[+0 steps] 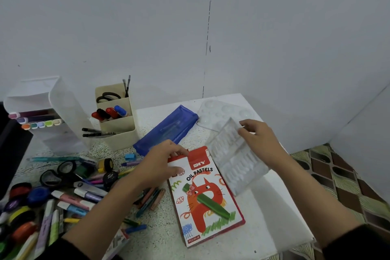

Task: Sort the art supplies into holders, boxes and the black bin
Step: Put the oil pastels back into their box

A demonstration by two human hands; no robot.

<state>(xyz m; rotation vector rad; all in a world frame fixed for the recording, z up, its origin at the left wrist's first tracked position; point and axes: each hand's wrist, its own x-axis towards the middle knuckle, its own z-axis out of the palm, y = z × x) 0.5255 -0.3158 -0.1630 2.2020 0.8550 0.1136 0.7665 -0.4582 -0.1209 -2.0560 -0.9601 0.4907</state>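
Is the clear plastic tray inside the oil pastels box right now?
No, the right hand holds the clear tray outside the oil pastels box, beside it.

Left hand (162,164) and right hand (259,137) bare, forearms (118,200) bare too. Black sleeves ending high on the forearms: left sleeve (69,249), right sleeve (358,243), plain cloth, seen only at the lower edge.

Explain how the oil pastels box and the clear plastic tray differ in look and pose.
The oil pastels box is opaque, printed with an orange cat; the clear plastic tray is see-through with ribbed slots. The box lies flat on the table; the tray seems tilted, its far end raised. The left hand holds the box's top end; the right hand pinches the tray's far edge. Both are flat rectangles of similar size.
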